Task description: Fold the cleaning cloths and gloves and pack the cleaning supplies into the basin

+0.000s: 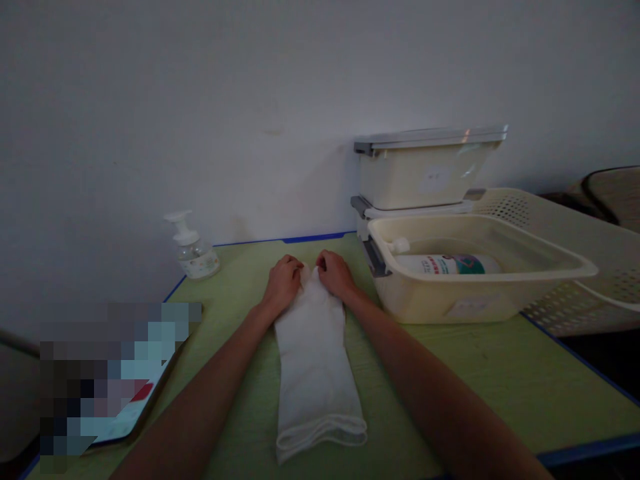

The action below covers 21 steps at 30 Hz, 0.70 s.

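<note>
A white cloth garment [315, 367], folded into a long narrow strip, lies flat on the green table in front of me. Its layered, hemmed edge faces me; its exact kind does not show. At its far end, my left hand [284, 285] closes its fingers on the left corner. Opposite it, my right hand [335, 273] pinches the right corner, its fingers curled inward. A small gap separates the two hands, with the cloth bunched slightly between them.
A pump bottle [199, 257] stands at the back left, beyond a partly blurred tablet-like device [145, 393]. On the right, a cream bin [450, 300] holds a white bottle [430, 265] lying down. Lidded boxes [420, 177] are stacked behind it, near a perforated basket [575, 233].
</note>
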Available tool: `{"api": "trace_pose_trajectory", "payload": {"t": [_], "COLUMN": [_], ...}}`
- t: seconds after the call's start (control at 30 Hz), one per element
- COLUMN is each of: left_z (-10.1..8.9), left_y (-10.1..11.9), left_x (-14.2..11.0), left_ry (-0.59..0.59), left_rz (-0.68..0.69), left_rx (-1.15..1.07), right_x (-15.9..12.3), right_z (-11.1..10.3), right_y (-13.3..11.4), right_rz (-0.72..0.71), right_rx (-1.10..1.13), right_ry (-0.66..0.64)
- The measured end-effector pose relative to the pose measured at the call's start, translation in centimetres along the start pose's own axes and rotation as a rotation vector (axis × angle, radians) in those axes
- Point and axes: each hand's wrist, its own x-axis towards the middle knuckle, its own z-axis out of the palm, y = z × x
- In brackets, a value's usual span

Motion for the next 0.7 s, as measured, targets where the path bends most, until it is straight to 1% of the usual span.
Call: {"api": "trace_pose_trajectory", "payload": {"t": [0.23,0.37,0.53,0.7], "left_z": [0.2,-0.1,-0.6,-0.6], "left_y": [-0.3,0.2,0.9,1.1], "left_x": [0.1,-0.1,-0.4,-0.5], "left_ry": [-0.020,-0.049,-0.086,-0.104], "left_rz": [0.011,0.003,0.029,0.041], "left_rx": [-0.006,0.033,0.084,0.111], "right_x": [0.0,-0.1,-0.1,-0.2], "right_z": [0.0,0.0,-0.1,-0.1], "right_y": [0.1,0.1,0.0,-0.1], "right_rz": [-0.040,-0.036,-0.019,-0.009], "right_rx": [0.044,0.043,0.029,-0.006], "right_ry": [0.025,0.033,0.039,0.026]}}
